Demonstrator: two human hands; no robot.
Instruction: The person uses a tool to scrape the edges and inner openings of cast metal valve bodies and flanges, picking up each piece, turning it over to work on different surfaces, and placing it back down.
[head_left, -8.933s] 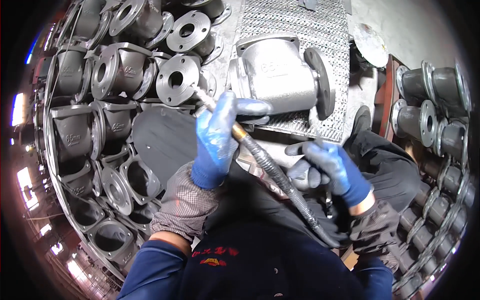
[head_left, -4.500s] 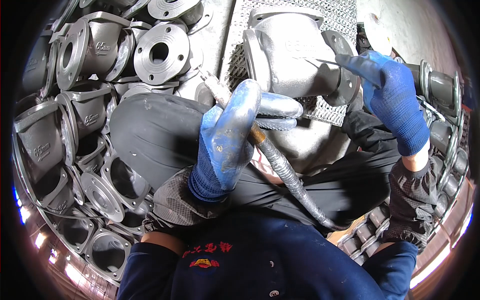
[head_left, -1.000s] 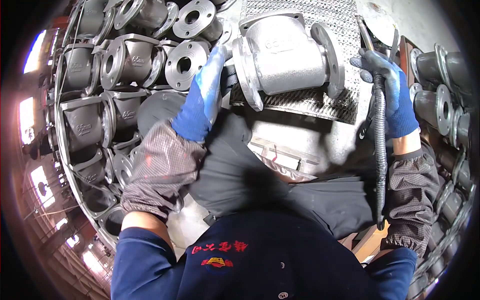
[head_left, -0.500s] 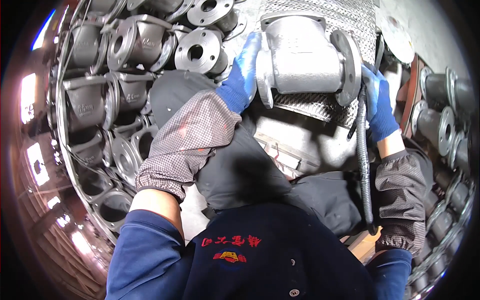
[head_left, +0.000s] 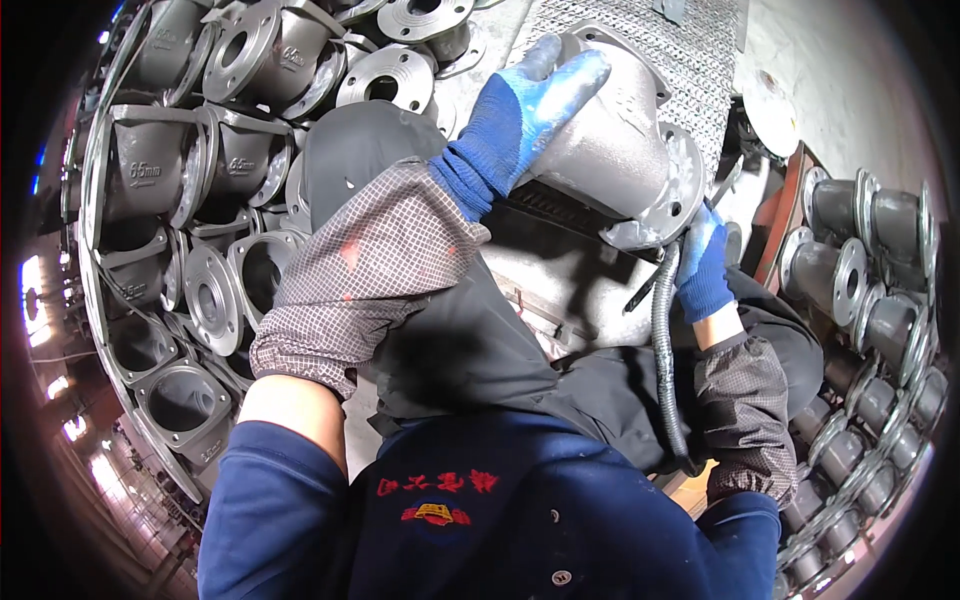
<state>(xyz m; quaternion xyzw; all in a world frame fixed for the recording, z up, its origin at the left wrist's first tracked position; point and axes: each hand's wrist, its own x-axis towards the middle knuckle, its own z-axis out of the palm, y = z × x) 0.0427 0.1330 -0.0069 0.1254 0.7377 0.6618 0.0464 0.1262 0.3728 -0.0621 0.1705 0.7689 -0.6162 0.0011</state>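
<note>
A grey cast-metal valve body (head_left: 605,150) with flanged ends lies tilted on a metal mesh surface (head_left: 690,75). My left hand (head_left: 530,110), in a blue glove, grips its upper left side, thumb laid across the body. By the lower right flange (head_left: 672,195) is my gloved right hand (head_left: 705,262), fingers curled and partly hidden. A ridged grey hose (head_left: 664,350) runs up beside that hand from near my lap. What the right hand holds is hidden behind the flange and hose.
Many similar grey flanged castings (head_left: 150,165) are stacked on the left, close to my left knee. More flanged castings (head_left: 835,270) stand in rows on the right, past a reddish-brown edge (head_left: 783,215). A pale round disc (head_left: 770,112) lies at the upper right.
The valve body has turned clockwise and now sits at a slant. My left hand has shifted from its left flange onto the body. The right hand and hose appear further left.
</note>
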